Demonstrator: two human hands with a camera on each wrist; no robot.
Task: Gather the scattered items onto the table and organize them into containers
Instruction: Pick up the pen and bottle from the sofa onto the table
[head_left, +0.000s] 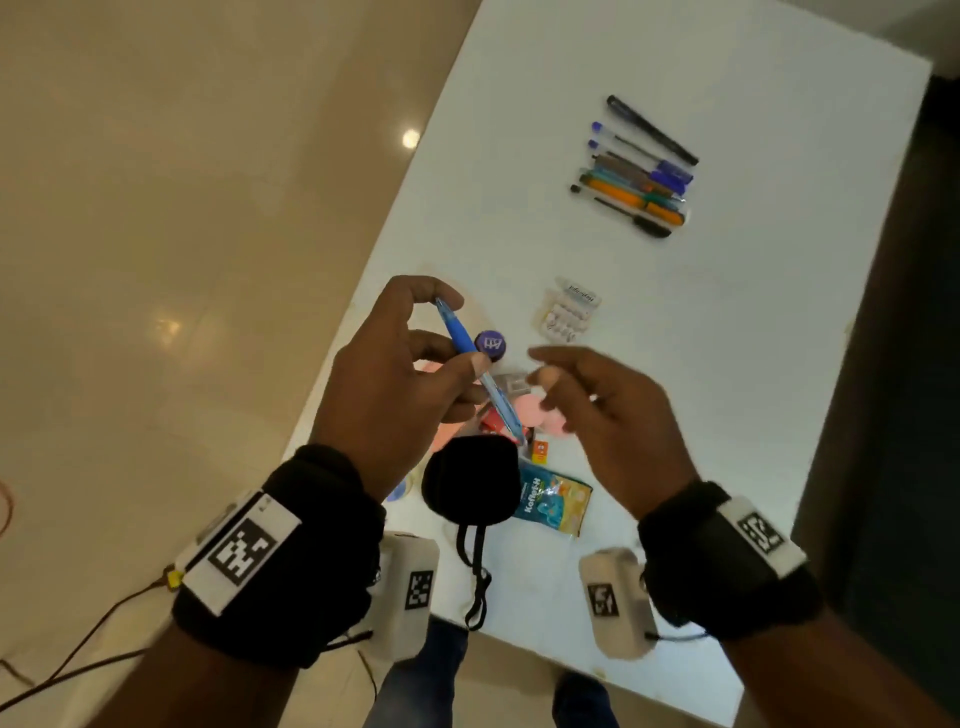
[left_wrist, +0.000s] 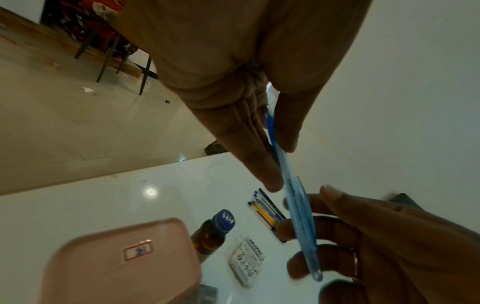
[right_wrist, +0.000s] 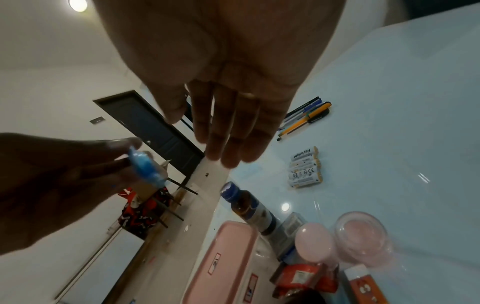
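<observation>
Blue pen (head_left: 470, 358) pinched in left hand (head_left: 395, 374); right hand (head_left: 613, 410) loose, its ring showing only in wrist views

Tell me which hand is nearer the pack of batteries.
Right. The right hand hovers open just below the battery pack in the head view; the left hand, pinching the blue pen, is farther off to its left.

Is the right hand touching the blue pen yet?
Apart. In the right wrist view, the right hand has straight fingers with a clear gap to the blue pen, which the left hand pinches.
</observation>
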